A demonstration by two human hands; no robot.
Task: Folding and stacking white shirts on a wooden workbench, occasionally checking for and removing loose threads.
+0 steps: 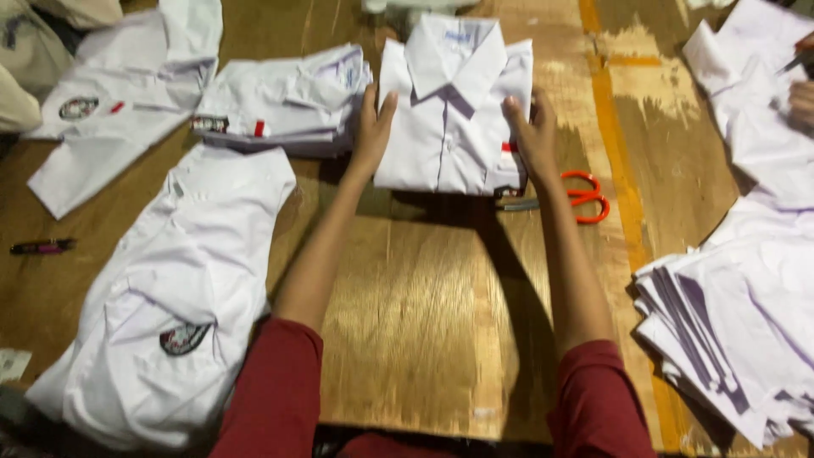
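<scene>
A folded white collared shirt lies on the wooden table, collar pointing away from me. My left hand presses flat against its left edge. My right hand rests on its right edge, near a small red tag. Both hands have fingers spread on the shirt and neither grips it. Red sleeves cover my upper arms.
Orange-handled scissors lie just right of the shirt. A stack of folded white shirts sits to the left. Unfolded shirts with badges lie at left, more white shirts at right. A dark pen lies far left. Another person's hand is at the right edge.
</scene>
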